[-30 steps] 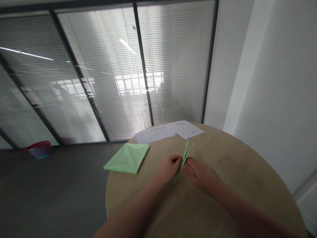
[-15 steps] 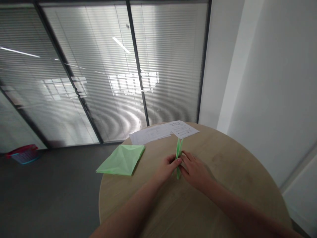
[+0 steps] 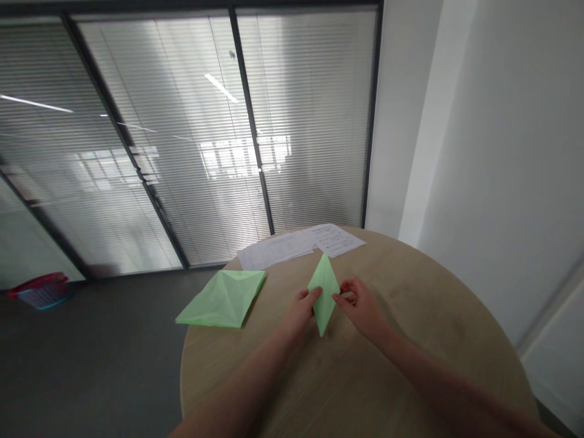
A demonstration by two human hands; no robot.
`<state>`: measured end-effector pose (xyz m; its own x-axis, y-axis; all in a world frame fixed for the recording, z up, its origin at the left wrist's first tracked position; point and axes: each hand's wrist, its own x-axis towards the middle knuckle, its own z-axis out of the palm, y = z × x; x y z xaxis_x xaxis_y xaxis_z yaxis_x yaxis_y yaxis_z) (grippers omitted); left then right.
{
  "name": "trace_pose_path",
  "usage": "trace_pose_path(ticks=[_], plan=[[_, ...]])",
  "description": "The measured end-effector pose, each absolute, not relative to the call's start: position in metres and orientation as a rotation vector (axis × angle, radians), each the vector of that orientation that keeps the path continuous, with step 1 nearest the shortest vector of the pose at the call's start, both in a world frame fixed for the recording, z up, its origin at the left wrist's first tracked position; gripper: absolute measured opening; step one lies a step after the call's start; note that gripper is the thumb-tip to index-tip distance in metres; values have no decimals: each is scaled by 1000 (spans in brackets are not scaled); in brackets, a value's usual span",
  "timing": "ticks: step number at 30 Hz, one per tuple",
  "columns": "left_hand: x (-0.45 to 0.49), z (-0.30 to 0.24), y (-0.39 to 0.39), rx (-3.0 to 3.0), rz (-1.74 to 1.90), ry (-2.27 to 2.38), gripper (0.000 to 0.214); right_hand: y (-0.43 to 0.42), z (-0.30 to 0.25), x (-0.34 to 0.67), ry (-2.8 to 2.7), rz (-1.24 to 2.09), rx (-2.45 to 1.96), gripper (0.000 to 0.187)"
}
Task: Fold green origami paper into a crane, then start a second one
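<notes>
A green folded paper shaped like a narrow diamond (image 3: pixel 323 294) stands tilted above the round wooden table (image 3: pixel 410 340). My left hand (image 3: pixel 300 309) pinches its left corner. My right hand (image 3: pixel 360 305) pinches its right corner, with the other fingers curled. Both hands hold the paper between them, its broad face turned toward me.
A second green creased paper sheet (image 3: pixel 223 298) lies at the table's left edge, partly overhanging it. White printed sheets (image 3: pixel 298 243) lie at the far edge. Glass partitions with blinds stand behind. A red and blue basket (image 3: pixel 39 290) sits on the grey floor at far left.
The folded paper was edge-on and narrow between my hands. It has turned or spread, so its flat diamond face shows, and my hands have moved slightly apart.
</notes>
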<state>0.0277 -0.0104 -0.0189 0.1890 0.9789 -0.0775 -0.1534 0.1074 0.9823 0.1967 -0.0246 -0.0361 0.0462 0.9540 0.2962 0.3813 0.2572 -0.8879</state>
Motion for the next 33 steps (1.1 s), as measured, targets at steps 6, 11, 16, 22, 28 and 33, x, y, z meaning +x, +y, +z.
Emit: trace_pose_path(ticks=[6, 11, 16, 22, 28, 33], plan=[[28, -23, -10, 1176, 1064, 996, 44, -22, -35, 199, -1423, 1025, -1234, 20], [23, -19, -10, 1301, 992, 912, 37, -25, -32, 199, -1398, 1075, -1177, 18], [20, -13, -10, 1405, 931, 949, 40, -25, -33, 199, -1411, 1062, -1192, 17], [22, -16, -8, 1372, 959, 1045, 37, -26, -37, 198, -1488, 950, -1138, 19], [21, -12, -10, 1408, 946, 1061, 34, -31, -35, 199, -1473, 971, -1052, 24], [20, -16, -8, 1489, 919, 1088, 34, -29, -35, 198, -1407, 1051, -1073, 22]])
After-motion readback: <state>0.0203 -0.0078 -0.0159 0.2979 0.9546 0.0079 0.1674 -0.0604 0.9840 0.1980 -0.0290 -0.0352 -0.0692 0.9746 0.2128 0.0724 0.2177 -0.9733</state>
